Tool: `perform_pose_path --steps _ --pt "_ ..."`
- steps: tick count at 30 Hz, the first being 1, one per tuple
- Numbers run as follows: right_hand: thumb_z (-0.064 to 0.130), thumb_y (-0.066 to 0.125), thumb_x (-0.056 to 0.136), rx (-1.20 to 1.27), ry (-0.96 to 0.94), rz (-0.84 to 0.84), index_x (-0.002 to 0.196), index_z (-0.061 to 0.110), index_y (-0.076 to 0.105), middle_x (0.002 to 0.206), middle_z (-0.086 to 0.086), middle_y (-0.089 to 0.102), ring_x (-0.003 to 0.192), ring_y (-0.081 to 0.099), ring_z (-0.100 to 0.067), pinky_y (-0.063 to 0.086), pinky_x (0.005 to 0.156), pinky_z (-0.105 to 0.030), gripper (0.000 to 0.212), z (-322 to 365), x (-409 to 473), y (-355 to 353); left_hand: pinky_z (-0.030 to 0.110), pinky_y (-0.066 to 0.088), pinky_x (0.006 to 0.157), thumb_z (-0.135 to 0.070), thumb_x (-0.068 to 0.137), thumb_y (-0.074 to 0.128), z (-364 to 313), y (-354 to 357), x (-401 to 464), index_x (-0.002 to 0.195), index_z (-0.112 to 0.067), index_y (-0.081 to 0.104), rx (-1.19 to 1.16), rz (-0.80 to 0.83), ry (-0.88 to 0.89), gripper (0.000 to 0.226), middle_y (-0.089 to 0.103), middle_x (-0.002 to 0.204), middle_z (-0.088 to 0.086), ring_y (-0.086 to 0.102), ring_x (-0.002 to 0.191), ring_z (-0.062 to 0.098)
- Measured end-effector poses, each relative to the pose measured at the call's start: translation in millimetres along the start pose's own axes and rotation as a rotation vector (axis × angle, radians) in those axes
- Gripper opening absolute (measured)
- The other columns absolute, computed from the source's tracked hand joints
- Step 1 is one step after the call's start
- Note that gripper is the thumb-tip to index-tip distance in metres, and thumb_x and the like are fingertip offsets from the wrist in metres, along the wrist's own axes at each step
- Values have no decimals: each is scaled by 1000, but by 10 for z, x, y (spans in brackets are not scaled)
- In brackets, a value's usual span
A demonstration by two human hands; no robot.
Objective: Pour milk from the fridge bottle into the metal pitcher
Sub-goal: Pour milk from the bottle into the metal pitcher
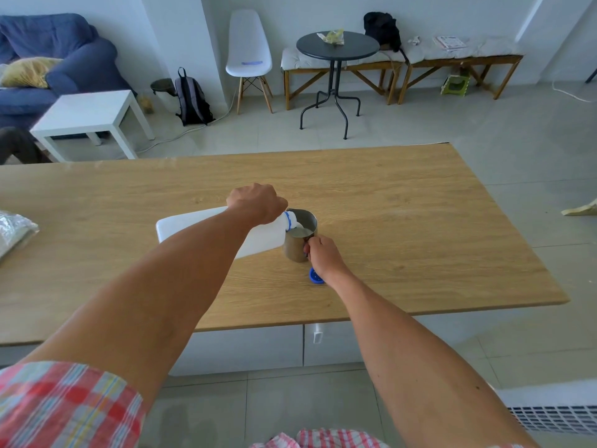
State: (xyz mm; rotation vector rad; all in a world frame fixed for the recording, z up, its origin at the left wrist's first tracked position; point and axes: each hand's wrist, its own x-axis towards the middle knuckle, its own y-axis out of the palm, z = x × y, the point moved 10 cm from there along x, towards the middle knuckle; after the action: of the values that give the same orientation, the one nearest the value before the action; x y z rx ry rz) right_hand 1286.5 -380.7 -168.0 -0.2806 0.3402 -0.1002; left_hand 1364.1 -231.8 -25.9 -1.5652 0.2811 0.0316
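While the left hand (pixel 256 203) grips the bottle (pixel 206 231), tipped nearly flat, its mouth sits over the pitcher (pixel 298 236) rim; the right hand (pixel 323 255) pinches the handle, cap (pixel 315 277) beneath its wrist.

Both bare forearms reach forward from rolled plaid sleeves, the left one crossing inward so that the two hands end up near each other. The left hand (pixel 256 202) is turned knuckles-up, its fingers curled down and out of sight around the tilted milk bottle (pixel 206 227) beneath its palm. The right hand (pixel 323 253) sits lower and nearer the body, its fingers curled around the handle side of the metal pitcher (pixel 298 236), thumb on top.
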Motion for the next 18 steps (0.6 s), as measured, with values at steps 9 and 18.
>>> perform_pose_path --steps 9,18 --pt "18 35 101 -1 3 0 76 13 50 73 -5 48 69 41 -19 33 66 -37 29 -11 13 7 35 40 68 -38 98 41 6 -8 7 74 -16 51 7 -7 5 35 57 81 6 56 76 26" --pt "17 35 100 -2 3 -1 74 15 50 72 -4 49 68 42 -18 33 65 -35 31 -17 27 10 34 40 67 -39 98 41 10 5 11 74 -15 54 12 -10 1 36 59 81 6 57 74 26"
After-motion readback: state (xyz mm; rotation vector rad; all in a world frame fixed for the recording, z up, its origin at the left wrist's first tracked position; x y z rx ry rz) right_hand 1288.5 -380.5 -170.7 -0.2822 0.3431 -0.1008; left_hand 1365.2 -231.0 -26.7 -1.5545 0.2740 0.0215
